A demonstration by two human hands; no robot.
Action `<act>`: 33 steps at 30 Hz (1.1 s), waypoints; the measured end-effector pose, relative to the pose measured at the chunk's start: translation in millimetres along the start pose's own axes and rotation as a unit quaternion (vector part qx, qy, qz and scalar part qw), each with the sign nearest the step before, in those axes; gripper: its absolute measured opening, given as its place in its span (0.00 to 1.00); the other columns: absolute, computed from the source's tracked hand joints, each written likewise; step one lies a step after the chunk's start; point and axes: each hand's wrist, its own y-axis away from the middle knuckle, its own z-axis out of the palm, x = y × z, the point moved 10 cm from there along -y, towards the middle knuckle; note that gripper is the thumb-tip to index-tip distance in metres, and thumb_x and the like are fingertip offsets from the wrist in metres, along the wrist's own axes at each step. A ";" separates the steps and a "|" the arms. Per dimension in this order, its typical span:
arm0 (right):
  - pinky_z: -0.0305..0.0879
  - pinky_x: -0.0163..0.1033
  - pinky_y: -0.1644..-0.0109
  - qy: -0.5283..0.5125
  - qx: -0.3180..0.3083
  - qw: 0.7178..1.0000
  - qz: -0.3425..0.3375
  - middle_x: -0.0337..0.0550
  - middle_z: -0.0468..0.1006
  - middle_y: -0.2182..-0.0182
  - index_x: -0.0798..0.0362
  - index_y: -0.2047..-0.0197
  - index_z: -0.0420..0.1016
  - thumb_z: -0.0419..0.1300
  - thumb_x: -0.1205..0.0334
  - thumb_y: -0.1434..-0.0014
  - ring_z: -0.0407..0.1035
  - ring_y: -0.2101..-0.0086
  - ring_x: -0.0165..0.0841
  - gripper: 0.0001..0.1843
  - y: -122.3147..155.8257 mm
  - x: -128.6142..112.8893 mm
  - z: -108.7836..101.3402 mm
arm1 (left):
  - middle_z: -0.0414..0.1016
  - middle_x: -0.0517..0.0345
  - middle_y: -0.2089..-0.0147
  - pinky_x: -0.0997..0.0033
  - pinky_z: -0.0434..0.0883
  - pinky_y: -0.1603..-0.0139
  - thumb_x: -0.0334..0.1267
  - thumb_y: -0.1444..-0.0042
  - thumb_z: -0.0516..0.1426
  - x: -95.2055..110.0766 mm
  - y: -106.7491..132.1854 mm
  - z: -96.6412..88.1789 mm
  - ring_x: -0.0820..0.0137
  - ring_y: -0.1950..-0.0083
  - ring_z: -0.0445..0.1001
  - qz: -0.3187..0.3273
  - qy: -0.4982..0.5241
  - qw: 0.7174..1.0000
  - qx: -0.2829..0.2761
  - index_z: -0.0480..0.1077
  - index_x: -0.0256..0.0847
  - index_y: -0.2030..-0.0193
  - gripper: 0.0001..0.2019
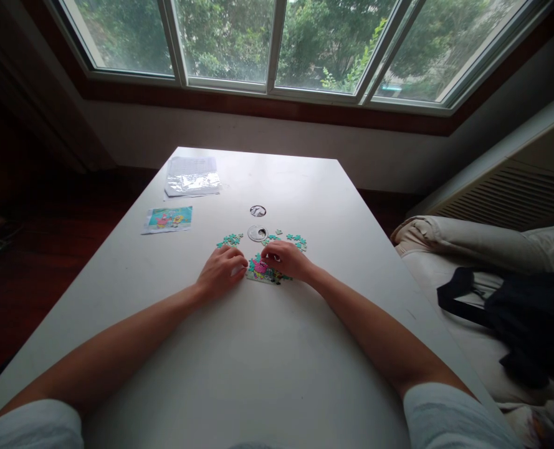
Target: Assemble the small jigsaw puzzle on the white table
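White table — left hand beside puzzle, right hand over it — cannot tell either grip's state.

Glossy plastic sheet, smooth table

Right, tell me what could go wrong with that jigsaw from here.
The right hand is over the partly assembled jigsaw and might knock it apart. The left hand sits close to loose turquoise pieces and could scatter them. One might drop into what looks like an open cable hole nearby.
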 end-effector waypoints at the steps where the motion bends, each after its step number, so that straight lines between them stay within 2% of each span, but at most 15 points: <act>1: 0.60 0.36 0.61 0.019 -0.006 1.000 -0.008 0.41 0.74 0.70 0.51 0.63 0.79 0.62 0.63 0.37 0.66 0.67 0.32 0.03 0.4 -0.8 0.5 | 0.79 0.56 0.53 0.59 0.67 0.43 0.36 0.35 0.56 2.2 -0.1 -0.8 0.63 0.49 0.71 0.012 0.001 1.000 -0.003 0.77 0.45 0.58 0.07; 8: 0.59 0.41 0.54 0.121 -0.003 0.992 -0.034 0.45 0.76 0.66 0.50 0.61 0.79 0.63 0.55 0.35 0.64 0.63 0.37 0.08 -1.7 -0.2 3.0 | 0.80 0.58 0.48 0.59 0.67 0.39 0.36 0.32 0.53 22.5 1.1 -2.4 0.64 0.43 0.71 0.091 -0.003 0.995 -0.028 0.77 0.47 0.53 0.11; 19: 0.58 0.41 0.53 0.127 0.002 0.991 -0.035 0.45 0.75 0.66 0.49 0.58 0.80 0.62 0.54 0.35 0.63 0.61 0.37 0.08 -2.6 2.2 6.4 | 0.80 0.56 0.46 0.57 0.68 0.41 0.35 0.32 0.52 27.0 2.5 -0.3 0.63 0.43 0.71 0.098 -0.046 0.994 -0.025 0.77 0.48 0.48 0.14; 33: 0.57 0.42 0.51 0.129 0.013 0.991 -0.026 0.45 0.75 0.64 0.48 0.57 0.80 0.61 0.53 0.33 0.63 0.60 0.38 0.10 -2.6 4.7 7.8 | 0.80 0.57 0.46 0.56 0.67 0.40 0.36 0.31 0.51 30.4 3.0 1.7 0.62 0.43 0.71 0.086 -0.053 0.994 -0.040 0.76 0.46 0.46 0.15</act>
